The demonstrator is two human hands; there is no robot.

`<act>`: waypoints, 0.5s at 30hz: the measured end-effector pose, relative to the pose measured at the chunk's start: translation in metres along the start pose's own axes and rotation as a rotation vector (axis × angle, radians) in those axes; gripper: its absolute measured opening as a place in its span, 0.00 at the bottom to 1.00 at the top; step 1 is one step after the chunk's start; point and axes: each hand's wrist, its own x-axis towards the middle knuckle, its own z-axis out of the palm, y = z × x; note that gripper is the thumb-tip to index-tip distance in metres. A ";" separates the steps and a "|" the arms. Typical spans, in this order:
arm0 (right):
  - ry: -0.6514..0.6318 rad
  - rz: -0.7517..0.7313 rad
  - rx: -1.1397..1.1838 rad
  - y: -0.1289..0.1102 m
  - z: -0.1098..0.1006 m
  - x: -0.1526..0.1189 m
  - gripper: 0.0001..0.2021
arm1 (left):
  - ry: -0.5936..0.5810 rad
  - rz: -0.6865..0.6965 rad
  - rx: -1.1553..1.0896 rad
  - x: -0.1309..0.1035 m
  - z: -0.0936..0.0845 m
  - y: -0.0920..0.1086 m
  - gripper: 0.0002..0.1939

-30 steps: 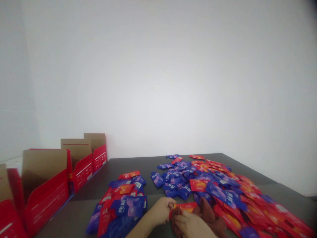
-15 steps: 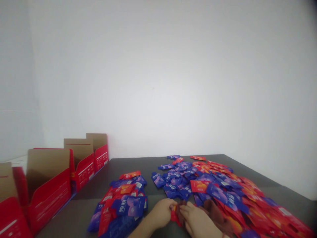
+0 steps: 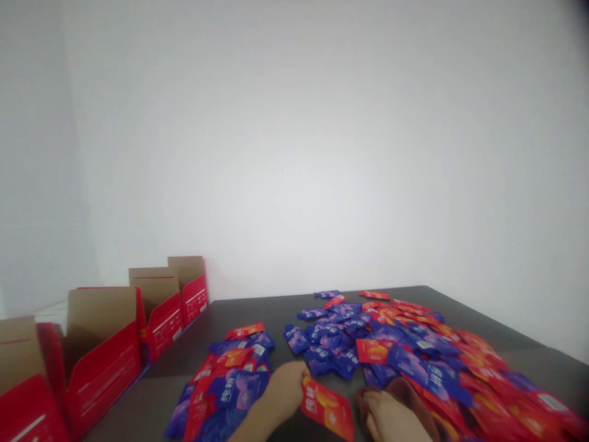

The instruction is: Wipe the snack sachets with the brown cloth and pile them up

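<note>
My left hand (image 3: pixel 286 393) pinches a red packet (image 3: pixel 327 410) with orange fruit printed on it by its upper left corner. The packet's printed face is turned up over the dark table (image 3: pixel 184 362). To its right, my right hand (image 3: pixel 391 418) has its fingers curled on a brown cloth (image 3: pixel 405 393), apart from the packet. To the left of my left hand lies a smaller pile of red and blue packets (image 3: pixel 239 388). Past both hands, blue packets (image 3: pixel 322 344) spread into a larger mixed pile.
Open red cardboard boxes (image 3: pixel 103 362) with brown raised flaps stand in a row along the left side. The large pile of red packets (image 3: pixel 497 393) reaches down the right side. A white wall (image 3: pixel 294 147) rises behind the table.
My right hand and the brown cloth have drawn off the red packet to the right. The packet, covered before, now shows its face in my left hand. The view has shifted slightly.
</note>
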 end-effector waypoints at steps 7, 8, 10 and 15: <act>0.036 -0.017 -0.003 -0.010 -0.001 -0.001 0.14 | 0.118 -0.234 0.413 -0.017 -0.090 -0.044 0.17; 0.036 -0.024 0.008 -0.011 -0.004 -0.002 0.14 | 0.118 -0.258 0.447 -0.020 -0.099 -0.052 0.17; 0.041 -0.024 0.026 -0.011 -0.008 -0.004 0.14 | 0.114 -0.291 0.511 -0.027 -0.111 -0.065 0.18; 0.075 0.020 0.036 -0.008 -0.009 -0.010 0.16 | 0.185 -0.265 0.667 -0.020 -0.113 -0.059 0.19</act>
